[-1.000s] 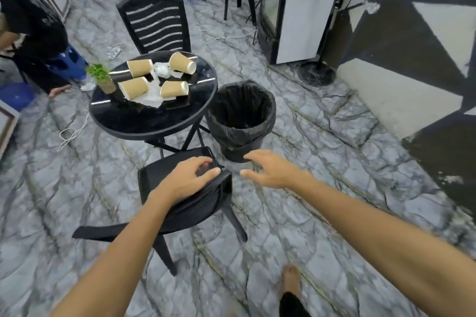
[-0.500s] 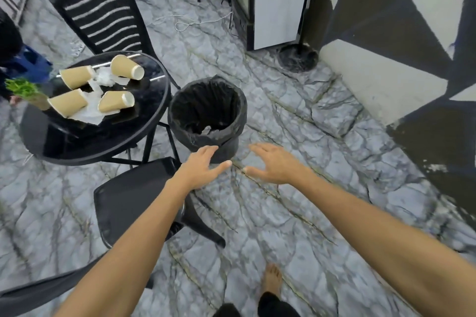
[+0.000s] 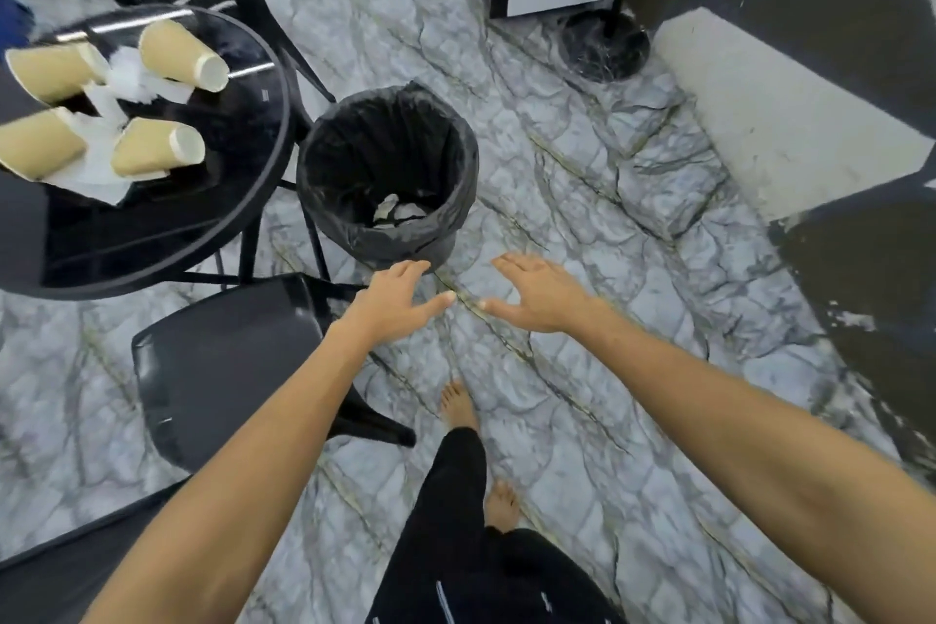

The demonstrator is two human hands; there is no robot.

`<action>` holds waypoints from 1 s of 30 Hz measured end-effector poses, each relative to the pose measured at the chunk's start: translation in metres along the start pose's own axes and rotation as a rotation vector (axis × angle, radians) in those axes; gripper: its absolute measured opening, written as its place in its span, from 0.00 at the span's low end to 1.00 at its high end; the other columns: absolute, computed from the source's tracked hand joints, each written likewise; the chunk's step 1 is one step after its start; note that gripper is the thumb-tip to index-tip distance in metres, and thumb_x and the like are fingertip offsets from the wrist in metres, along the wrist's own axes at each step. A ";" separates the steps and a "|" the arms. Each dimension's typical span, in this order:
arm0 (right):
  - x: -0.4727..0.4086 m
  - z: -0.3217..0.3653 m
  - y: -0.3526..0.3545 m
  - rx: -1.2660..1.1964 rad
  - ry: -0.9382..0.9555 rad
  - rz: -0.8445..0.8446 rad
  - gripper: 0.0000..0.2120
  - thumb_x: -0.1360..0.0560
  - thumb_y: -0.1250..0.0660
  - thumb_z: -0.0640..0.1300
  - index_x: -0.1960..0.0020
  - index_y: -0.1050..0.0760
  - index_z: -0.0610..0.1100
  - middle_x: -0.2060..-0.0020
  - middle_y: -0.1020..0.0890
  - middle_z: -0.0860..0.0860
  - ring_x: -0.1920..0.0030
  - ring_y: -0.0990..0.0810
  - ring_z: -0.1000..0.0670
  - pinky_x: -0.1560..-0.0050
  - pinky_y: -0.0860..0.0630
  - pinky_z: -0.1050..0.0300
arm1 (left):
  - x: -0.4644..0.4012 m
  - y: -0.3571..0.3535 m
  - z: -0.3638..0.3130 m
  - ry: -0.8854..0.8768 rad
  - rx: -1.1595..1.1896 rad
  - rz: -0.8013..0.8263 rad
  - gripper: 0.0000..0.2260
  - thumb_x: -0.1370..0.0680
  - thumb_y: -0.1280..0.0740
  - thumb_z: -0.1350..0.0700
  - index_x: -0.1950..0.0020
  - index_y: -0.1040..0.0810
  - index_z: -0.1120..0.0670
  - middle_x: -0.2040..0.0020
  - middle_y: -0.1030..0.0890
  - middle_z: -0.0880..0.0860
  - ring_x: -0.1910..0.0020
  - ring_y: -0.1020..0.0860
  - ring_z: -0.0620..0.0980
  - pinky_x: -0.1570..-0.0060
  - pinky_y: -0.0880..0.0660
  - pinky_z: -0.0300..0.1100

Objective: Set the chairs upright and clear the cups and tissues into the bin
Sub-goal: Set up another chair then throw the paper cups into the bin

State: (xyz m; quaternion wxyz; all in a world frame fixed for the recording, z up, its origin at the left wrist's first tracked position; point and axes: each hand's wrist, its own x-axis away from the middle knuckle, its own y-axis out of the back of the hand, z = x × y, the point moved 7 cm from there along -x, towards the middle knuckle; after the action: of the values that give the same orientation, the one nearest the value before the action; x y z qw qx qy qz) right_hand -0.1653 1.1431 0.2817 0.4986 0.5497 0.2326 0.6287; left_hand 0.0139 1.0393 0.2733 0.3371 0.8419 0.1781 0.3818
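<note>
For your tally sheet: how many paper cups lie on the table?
4, all tipped over: far-left cup, far-right cup, near-left cup, near-right cup. More may lie beyond the frame's left edge.

This looks like a small café or casual eatery seating area. A round black glass worktop (image 3: 238, 198) carries tipped paper takeaway cups (image 3: 157, 153) and crumpled tissues (image 3: 132, 79) — the litter of finished drinks. Black plastic chairs (image 3: 212, 370) stand around it, and a bin (image 3: 387, 177) lined with a black bag sits just beside. The floor (image 3: 582, 198) is grey marble-patterned, the wall (image 3: 790, 117) painted in bold black-and-white geometric shapes — and a pedestal fan base (image 3: 602, 46) stands by the wall.
</note>
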 end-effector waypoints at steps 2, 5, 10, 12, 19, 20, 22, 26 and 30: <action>-0.021 -0.005 0.000 0.004 -0.003 0.025 0.41 0.23 0.48 0.72 0.19 0.45 0.47 0.20 0.41 0.48 0.21 0.42 0.46 0.23 0.43 0.42 | -0.017 0.002 0.007 0.001 0.013 0.013 0.42 0.25 0.42 0.26 0.19 0.43 0.50 0.19 0.40 0.53 0.21 0.42 0.59 0.26 0.38 0.61; -0.052 -0.008 0.003 0.013 0.008 0.067 0.43 0.24 0.49 0.73 0.19 0.45 0.46 0.20 0.40 0.48 0.21 0.41 0.46 0.24 0.42 0.41 | -0.041 0.009 0.024 0.030 0.027 0.033 0.44 0.27 0.43 0.24 0.19 0.43 0.51 0.19 0.40 0.54 0.21 0.41 0.60 0.26 0.38 0.61; -0.096 -0.007 0.006 0.004 -0.002 0.145 0.44 0.24 0.49 0.73 0.19 0.46 0.46 0.20 0.41 0.47 0.21 0.42 0.45 0.24 0.42 0.41 | -0.070 0.021 0.044 0.050 0.039 0.075 0.41 0.24 0.42 0.28 0.19 0.42 0.52 0.20 0.39 0.55 0.21 0.40 0.60 0.25 0.39 0.58; -0.110 -0.007 0.007 0.008 -0.001 0.168 0.42 0.23 0.47 0.71 0.19 0.47 0.46 0.20 0.42 0.47 0.21 0.42 0.45 0.23 0.43 0.41 | -0.079 0.027 0.051 0.056 0.055 0.087 0.43 0.26 0.43 0.25 0.19 0.42 0.50 0.19 0.39 0.54 0.21 0.41 0.60 0.24 0.40 0.58; -0.156 -0.007 0.019 0.044 0.044 0.230 0.42 0.22 0.47 0.70 0.19 0.45 0.44 0.20 0.41 0.46 0.22 0.41 0.45 0.24 0.41 0.43 | -0.108 0.046 0.074 0.137 0.105 0.084 0.40 0.24 0.41 0.28 0.19 0.42 0.50 0.19 0.40 0.54 0.21 0.41 0.61 0.26 0.38 0.60; -0.164 -0.007 0.022 0.041 0.060 0.227 0.41 0.22 0.46 0.70 0.19 0.45 0.44 0.20 0.40 0.46 0.22 0.41 0.45 0.24 0.41 0.43 | -0.112 0.049 0.076 0.148 0.109 0.086 0.41 0.24 0.41 0.28 0.19 0.42 0.50 0.19 0.40 0.54 0.21 0.42 0.61 0.26 0.38 0.61; -0.179 -0.006 0.031 0.024 0.087 0.217 0.41 0.22 0.44 0.69 0.20 0.44 0.44 0.21 0.39 0.46 0.22 0.40 0.44 0.24 0.40 0.44 | -0.122 0.056 0.079 0.160 0.117 0.088 0.41 0.24 0.41 0.27 0.19 0.43 0.50 0.19 0.40 0.54 0.21 0.41 0.61 0.26 0.37 0.61; -0.219 -0.010 0.051 0.032 0.150 0.216 0.40 0.22 0.43 0.68 0.19 0.44 0.44 0.21 0.39 0.46 0.22 0.40 0.45 0.24 0.40 0.44 | -0.143 0.074 0.083 0.196 0.135 0.048 0.42 0.25 0.42 0.26 0.19 0.41 0.51 0.20 0.38 0.54 0.22 0.39 0.60 0.26 0.36 0.59; -0.263 -0.014 0.080 0.055 0.225 0.223 0.39 0.22 0.43 0.68 0.20 0.42 0.45 0.21 0.38 0.47 0.22 0.40 0.45 0.25 0.39 0.44 | -0.167 0.101 0.080 0.266 0.161 0.011 0.41 0.25 0.43 0.27 0.19 0.42 0.50 0.20 0.38 0.54 0.22 0.40 0.60 0.26 0.37 0.58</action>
State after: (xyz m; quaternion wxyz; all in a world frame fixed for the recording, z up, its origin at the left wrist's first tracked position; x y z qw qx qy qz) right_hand -0.2344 0.8825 0.2246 0.3814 0.5114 0.2416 0.7312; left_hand -0.0290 0.8398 0.2188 0.2401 0.8092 0.2467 0.4762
